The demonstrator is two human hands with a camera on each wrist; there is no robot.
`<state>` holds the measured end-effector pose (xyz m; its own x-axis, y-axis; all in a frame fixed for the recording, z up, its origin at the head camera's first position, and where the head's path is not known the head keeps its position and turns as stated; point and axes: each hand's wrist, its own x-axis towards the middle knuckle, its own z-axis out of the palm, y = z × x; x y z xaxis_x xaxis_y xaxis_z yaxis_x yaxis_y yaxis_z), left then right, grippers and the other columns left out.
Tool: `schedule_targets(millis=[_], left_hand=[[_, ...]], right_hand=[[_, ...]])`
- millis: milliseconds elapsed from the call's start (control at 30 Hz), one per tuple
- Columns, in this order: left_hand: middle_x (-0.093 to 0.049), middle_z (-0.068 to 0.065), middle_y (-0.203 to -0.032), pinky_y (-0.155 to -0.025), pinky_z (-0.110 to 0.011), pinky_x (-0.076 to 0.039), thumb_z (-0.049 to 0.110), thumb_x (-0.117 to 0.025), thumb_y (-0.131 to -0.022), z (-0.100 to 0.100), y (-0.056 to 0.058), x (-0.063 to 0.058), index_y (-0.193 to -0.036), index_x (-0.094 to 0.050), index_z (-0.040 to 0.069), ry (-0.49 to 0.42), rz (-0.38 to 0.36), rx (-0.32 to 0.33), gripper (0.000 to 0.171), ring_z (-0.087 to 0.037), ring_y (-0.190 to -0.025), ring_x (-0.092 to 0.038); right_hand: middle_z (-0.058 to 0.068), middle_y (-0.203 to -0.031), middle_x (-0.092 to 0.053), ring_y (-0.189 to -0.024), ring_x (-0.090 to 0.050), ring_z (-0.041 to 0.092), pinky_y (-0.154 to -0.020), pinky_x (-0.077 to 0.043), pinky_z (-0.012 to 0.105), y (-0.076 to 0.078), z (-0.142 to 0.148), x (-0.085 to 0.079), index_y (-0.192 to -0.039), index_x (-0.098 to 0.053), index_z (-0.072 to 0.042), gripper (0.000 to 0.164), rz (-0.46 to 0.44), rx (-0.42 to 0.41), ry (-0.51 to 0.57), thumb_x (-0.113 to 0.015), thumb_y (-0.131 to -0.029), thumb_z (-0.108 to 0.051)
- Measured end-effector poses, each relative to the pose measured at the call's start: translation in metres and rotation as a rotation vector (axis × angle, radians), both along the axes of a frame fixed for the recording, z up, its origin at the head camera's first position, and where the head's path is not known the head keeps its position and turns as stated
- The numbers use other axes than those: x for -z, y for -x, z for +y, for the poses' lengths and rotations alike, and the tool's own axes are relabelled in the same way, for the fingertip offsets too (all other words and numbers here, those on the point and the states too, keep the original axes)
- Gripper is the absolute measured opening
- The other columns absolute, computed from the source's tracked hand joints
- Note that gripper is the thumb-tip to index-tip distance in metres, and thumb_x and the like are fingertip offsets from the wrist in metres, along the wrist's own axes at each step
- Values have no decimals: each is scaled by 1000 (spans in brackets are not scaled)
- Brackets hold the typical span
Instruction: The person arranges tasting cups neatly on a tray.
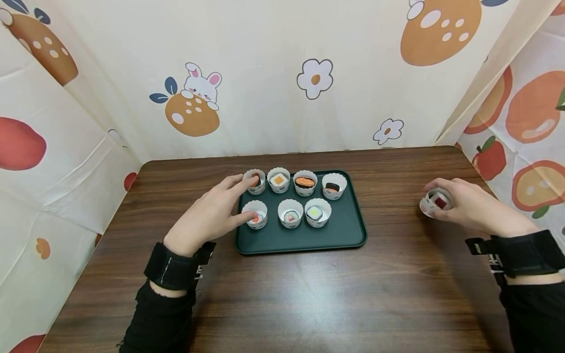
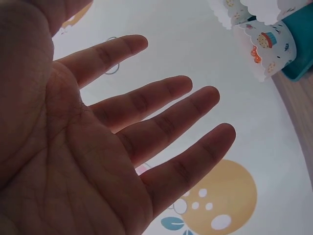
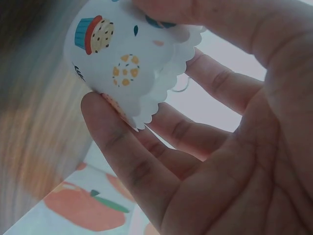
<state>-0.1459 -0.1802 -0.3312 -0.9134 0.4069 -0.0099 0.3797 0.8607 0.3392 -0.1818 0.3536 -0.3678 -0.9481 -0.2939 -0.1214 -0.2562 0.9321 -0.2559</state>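
My left hand [image 1: 207, 211] hovers at the left edge of a dark green tray [image 1: 344, 230], its fingers extended and spread by the leftmost paper baking cups. Whether it touches them, I cannot tell. The left wrist view shows the palm with straight fingers and nothing in it, while a printed paper cup [image 2: 274, 44] appears in the corner. Far to the right, my right hand [image 1: 478, 206] grips a scalloped paper cup [image 3: 117, 63] between thumb and fingers. Inside that cup, a small white piece with a dark red centre [image 1: 440, 201] shows, resembling toy sushi.
On the tray stand several paper cups in two rows, each with a small sushi-like piece, such as the orange-topped one [image 1: 305, 182]. Beneath is a brown wooden table [image 1: 309, 299]. Printed cloth [image 1: 265, 113] hangs behind it and at both sides.
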Motion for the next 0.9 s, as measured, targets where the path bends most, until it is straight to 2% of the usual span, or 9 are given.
schedule_targets(millis=[167,533,767,900], left_hand=[[-46,-22,-164,-107,-63,-55,39,-82,-97,5,-1,-2,-165,-44,18,-4,8,12,81,-42,-145,-55],[-48,-14,-166,-105,-61,-56,39,-81,-97,12,-6,-7,-162,-50,20,-30,49,20,74,-35,-146,-56],[-57,-11,-157,-91,-51,-63,36,-83,-96,24,-9,-7,-158,-56,19,-61,142,57,70,-30,-128,-69],[-63,-12,-150,-89,-49,-65,37,-84,-95,33,-10,-6,-154,-59,18,-64,205,67,67,-30,-122,-72]], right_hand=[[30,-106,-64,-86,-60,33,-63,-51,36,-5,-14,-10,-133,-60,2,58,7,-1,7,-88,-84,-13],[31,-120,-62,-90,-63,33,-67,-53,36,-12,-56,-31,-139,-59,-4,61,24,-47,73,-88,-87,-18],[25,-121,-64,-93,-64,31,-69,-54,36,-14,-84,-40,-139,-61,-8,58,45,-109,128,-87,-88,-17],[24,-123,-64,-94,-64,29,-70,-54,35,-15,-102,-46,-139,-62,-10,56,42,-129,158,-86,-90,-17]])
